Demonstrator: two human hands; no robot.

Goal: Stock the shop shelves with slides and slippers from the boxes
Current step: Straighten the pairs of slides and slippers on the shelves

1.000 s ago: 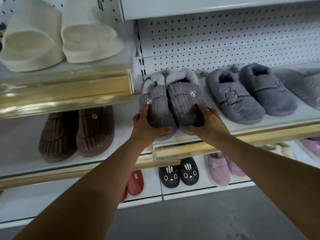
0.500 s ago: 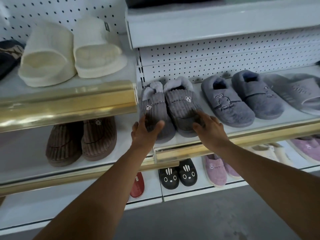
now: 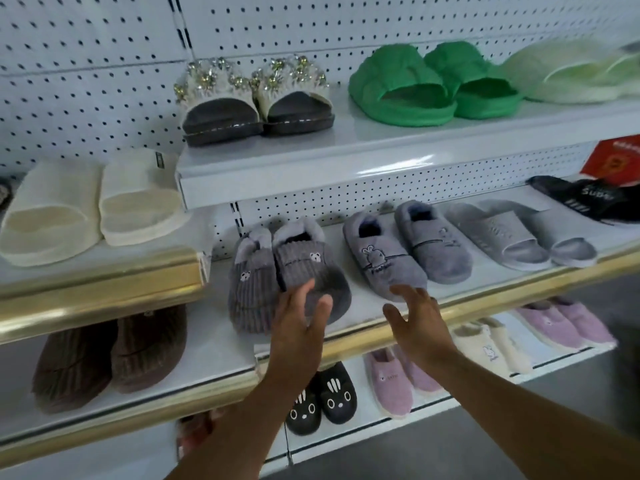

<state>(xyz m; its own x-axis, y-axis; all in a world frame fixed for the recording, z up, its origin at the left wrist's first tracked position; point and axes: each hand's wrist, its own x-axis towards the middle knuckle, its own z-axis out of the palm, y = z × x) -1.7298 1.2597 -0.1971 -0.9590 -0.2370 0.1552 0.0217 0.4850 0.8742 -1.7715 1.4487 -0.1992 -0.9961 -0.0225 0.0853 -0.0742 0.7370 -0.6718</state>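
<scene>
Left hand (image 3: 300,327) has let go, fingers loose against the toe of the grey pair (image 3: 287,282) now resting on the middle shelf (image 3: 485,303); right hand (image 3: 415,323) released, clear; this pair judged placed.

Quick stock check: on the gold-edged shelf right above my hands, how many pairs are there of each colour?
Grey: 3 pairs (corduroy bear slippers, rabbit slippers, plastic slides)
Black: 1 pair (black slides)
Total: 4 pairs
</scene>
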